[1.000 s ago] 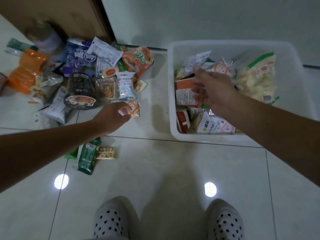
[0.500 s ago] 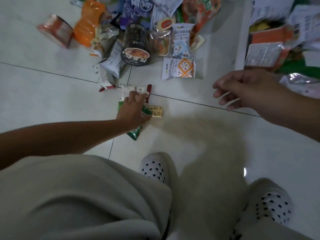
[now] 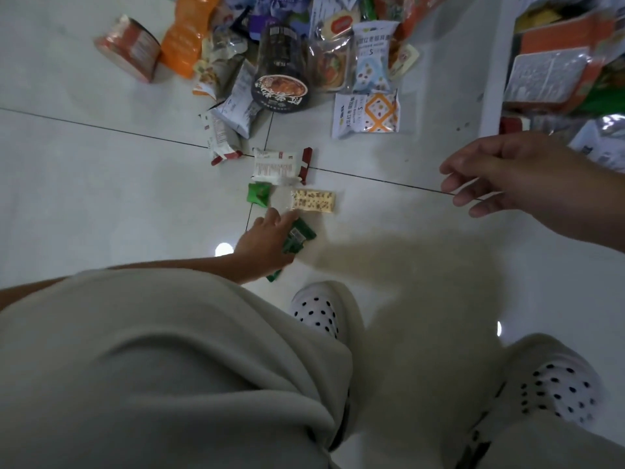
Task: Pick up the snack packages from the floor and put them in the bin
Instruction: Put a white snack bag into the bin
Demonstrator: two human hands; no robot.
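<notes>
My left hand (image 3: 265, 243) grips a long green snack packet (image 3: 297, 239) low over the floor tiles. Just beyond it lie a clear-wrapped yellow biscuit bar (image 3: 313, 201), a small green packet (image 3: 258, 193) and a white packet with red ends (image 3: 281, 165). A heap of snack packages (image 3: 367, 111) covers the floor at the top. The white bin (image 3: 492, 82) stands at the upper right, holding several packages. My right hand (image 3: 500, 177) hovers near the bin's corner, fingers loosely curled, holding nothing.
A black instant-noodle cup (image 3: 280, 71) and a red can (image 3: 130, 47) lie on their sides in the heap. My knee in light trousers fills the lower left. Two polka-dot slippers (image 3: 316, 311) stand on the pale tiles below the packets.
My left hand has drawn back toward me from the white packet and closed round the green packet. My right hand stays near the bin corner. The view has tilted further down.
</notes>
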